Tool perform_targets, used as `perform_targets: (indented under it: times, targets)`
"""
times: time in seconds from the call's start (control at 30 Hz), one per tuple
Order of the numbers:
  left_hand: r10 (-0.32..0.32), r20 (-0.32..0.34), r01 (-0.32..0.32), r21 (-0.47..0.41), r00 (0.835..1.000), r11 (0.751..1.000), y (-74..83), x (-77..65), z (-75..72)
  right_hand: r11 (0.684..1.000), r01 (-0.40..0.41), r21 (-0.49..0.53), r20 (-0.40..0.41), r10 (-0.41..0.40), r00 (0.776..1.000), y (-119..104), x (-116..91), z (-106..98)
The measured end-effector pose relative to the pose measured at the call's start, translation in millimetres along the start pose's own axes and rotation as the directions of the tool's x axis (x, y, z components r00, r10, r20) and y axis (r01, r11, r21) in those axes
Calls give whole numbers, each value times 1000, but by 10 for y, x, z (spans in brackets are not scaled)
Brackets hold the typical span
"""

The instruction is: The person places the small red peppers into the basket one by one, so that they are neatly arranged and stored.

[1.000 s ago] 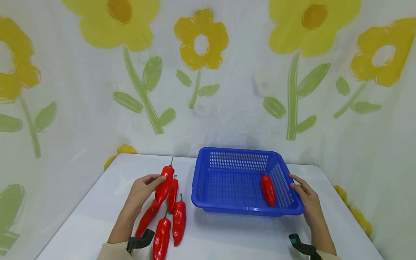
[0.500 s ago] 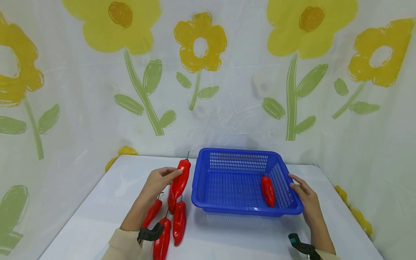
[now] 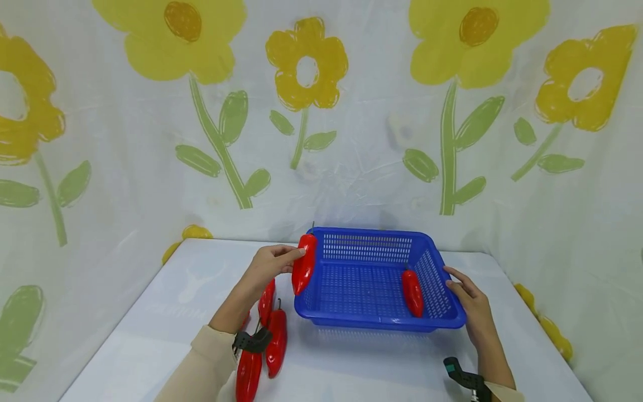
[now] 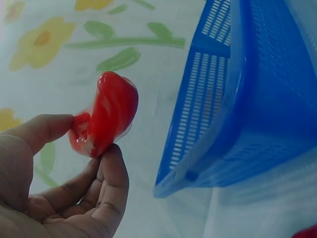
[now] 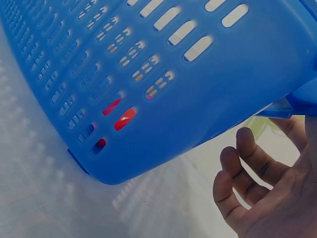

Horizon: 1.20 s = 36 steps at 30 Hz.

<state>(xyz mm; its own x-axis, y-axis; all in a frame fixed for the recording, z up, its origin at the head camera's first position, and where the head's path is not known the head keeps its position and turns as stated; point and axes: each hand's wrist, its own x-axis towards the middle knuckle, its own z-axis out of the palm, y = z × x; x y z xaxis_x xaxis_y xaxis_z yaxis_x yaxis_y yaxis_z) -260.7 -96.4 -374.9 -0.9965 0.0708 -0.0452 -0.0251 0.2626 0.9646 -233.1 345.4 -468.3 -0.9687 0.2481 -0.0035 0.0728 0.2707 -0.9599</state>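
My left hand (image 3: 268,267) pinches a glossy red chili pepper (image 3: 304,267) between thumb and fingers, stem up, at the left rim of the blue plastic basket (image 3: 372,321). In the left wrist view the pepper (image 4: 115,106) is seen end-on, apart from the basket wall (image 4: 267,109). A second red pepper (image 3: 413,293) lies inside the basket on the right. My right hand (image 3: 474,306) holds the basket's right rim with thumb and forefinger. Below the rim, its other fingers (image 5: 242,188) curl loosely in the right wrist view.
Several more red peppers lie on the white table left of the basket, among them one pepper (image 3: 276,343) beside another pepper (image 3: 248,374), partly under the left wrist. A white curtain (image 3: 361,184) with yellow flowers stands close behind the table.
My left hand has lifted the red pepper from the group and carried it right to the basket's left rim. The right hand and basket have stayed in place.
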Motion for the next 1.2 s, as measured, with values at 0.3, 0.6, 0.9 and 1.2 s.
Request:
perform_targets:
  times: [0.3,0.6,0.9,1.2]
  targets:
    - [10,55,-9,-16,998,1000,90,85,142,999,-10,33,7,10,1000,13,27,20]
    - [12,116,-9,-23,993,1000,177,206,285,1000,6,-15,-7,-6,1000,2,37,12]
    - [27,187,-17,-54,982,998,336,275,477,1000,-7,-7,-3,7,1000,-12,27,10]
    - [-5,240,5,0,971,1000,379,373,673,1000,-13,3,-24,13,1000,-30,15,21]
